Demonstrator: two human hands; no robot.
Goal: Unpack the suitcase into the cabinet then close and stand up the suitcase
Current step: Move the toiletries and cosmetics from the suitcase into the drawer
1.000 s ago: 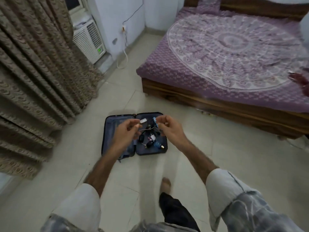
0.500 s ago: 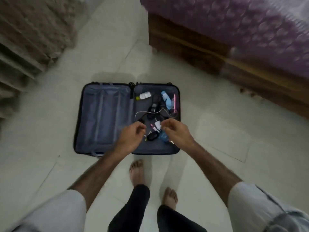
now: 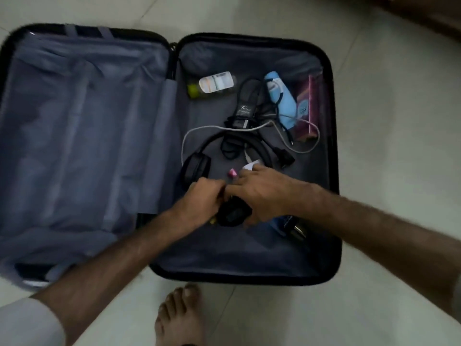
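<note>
Pale tiled floor; suitcase lies open flat on it, grey lining exposed. Right half contains a bottle, black headphones and cables. Left hand and right hand, fingers curled, both grip a small black object in that half.

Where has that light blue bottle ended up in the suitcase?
In the head view, the light blue bottle lies in the suitcase's right half, towards its far right corner, between the black charger and a pink box.
</note>
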